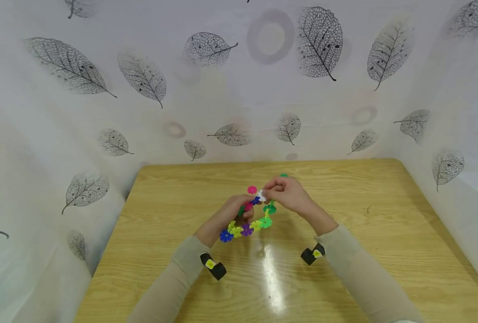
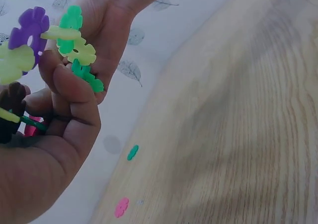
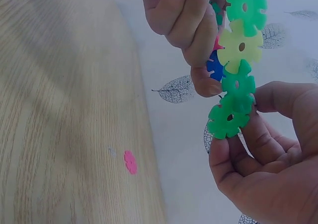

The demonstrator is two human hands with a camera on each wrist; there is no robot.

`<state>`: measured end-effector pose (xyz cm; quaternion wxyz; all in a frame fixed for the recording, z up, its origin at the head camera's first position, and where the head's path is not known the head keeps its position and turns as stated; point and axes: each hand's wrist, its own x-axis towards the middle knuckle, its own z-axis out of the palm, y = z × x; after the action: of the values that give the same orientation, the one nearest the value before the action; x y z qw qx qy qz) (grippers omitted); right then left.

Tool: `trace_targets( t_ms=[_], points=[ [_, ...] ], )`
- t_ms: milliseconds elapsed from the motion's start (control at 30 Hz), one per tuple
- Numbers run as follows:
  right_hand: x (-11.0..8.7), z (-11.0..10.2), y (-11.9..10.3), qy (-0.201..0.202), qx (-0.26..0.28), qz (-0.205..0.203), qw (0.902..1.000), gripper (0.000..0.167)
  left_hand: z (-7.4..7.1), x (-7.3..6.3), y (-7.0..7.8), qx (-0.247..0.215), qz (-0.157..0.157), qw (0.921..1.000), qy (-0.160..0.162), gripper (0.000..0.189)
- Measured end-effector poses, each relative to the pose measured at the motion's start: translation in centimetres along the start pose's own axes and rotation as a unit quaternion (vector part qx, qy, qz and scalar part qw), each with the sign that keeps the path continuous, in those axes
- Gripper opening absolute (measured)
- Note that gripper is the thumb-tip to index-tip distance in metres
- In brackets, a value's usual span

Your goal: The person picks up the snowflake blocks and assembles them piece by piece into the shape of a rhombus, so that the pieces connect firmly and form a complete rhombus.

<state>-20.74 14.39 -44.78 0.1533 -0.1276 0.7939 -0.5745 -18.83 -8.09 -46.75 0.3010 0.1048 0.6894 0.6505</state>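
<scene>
A chain of interlocked plastic snowflake discs in blue, yellow, purple, green and pink is held above the table in a curved loop. My left hand grips it with curled fingers near a pink and a dark blue disc. A white snowflake disc is pinched by my right hand, beside the dark blue disc. In the right wrist view, green discs of the chain sit in front of the right fingertips and mostly hide the white disc. Whether the white and blue discs are joined cannot be told.
On the wooden table a loose pink disc lies just beyond the hands. A loose green disc lies farther back, partly behind the right hand. A leaf-patterned white sheet stands along the table's back and sides.
</scene>
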Motion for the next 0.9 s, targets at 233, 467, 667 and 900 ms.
trace_targets(
  t_ms=[233, 467, 667, 900],
  points=[
    [-0.1, 0.3, -0.3, -0.010, 0.013, 0.010, 0.9998, 0.022, -0.1, 0.0, 0.1, -0.023, 0.003, 0.9996, -0.015, 0.039],
    [-0.2, 0.3, -0.4, -0.022, -0.005, 0.005, 0.9997, 0.024, 0.1, 0.0, 0.0, -0.028, 0.004, 0.9995, -0.017, 0.050],
    [-0.1, 0.0, 0.2, -0.033, -0.009, -0.014, 0.9993, 0.024, 0.3, -0.2, -0.4, -0.113, -0.015, 0.9931, -0.027, 0.033],
    [-0.1, 0.2, 0.5, -0.036, -0.023, 0.002, 0.9991, 0.026, 0.4, 0.0, -0.7, -0.131, -0.031, 0.9908, -0.004, 0.033]
  ],
)
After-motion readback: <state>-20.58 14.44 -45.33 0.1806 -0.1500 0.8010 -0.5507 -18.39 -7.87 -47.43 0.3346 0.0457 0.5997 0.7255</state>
